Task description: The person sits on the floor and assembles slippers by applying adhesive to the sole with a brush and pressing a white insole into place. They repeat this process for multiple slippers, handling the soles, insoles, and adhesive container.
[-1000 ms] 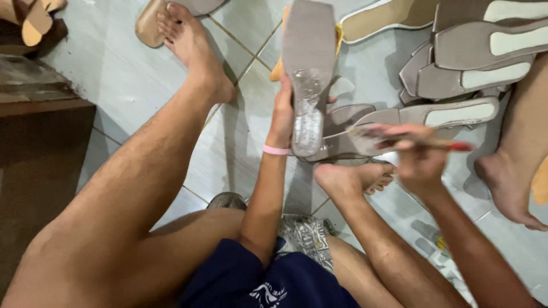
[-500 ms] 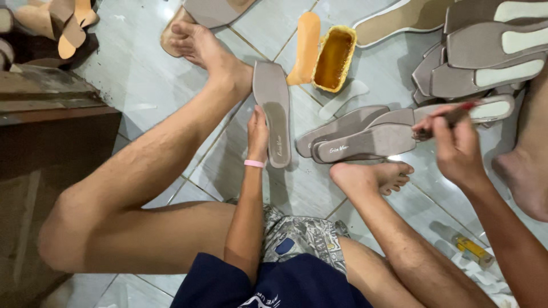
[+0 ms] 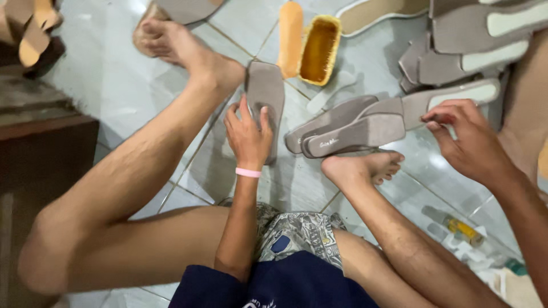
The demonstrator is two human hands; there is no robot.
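Observation:
My left hand, a pink band at its wrist, lies fingers-down on the near end of a flat grey shoe sole and holds it on the tiled floor beside my left ankle. My right hand is at the right, its thumb and fingers pinched on a thin reddish stick. Only the stick's tip shows, at the edge of a grey sole with a pale inlay. A pair of overlapping grey soles lies between my hands, just beyond my right foot.
An open yellow tub and its orange lid sit at the far middle. Stacked grey soles fill the far right beside another person's leg. A small bottle lies near right; dark wooden furniture stands left.
My left hand has brought the grey sole down from in front of the camera and laid it flat on the floor. My right hand has moved right, to the pale-inlaid sole.

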